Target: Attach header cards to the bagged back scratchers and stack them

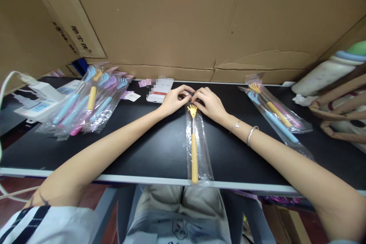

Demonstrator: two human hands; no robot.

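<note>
A yellow back scratcher (194,152) with a hand-shaped head lies in a clear plastic sleeve (203,160) on the black table, its handle end at the front edge. At the far end of the sleeve my left hand (175,100) pinches the plastic from the left. My right hand (209,103), with a bracelet and a bangle on its wrist, closes on the same end from the right. The fingertips of both hands nearly meet just above the scratcher's head. What exactly lies between them is partly hidden by the fingers.
Several bagged back scratchers (93,97) lie piled at left beside a white power strip (42,105). More bagged scratchers (278,114) lie at right, near a bottle (323,72) and a brown bag (340,103). A phone (160,93) and a small white card (132,96) rest at the back.
</note>
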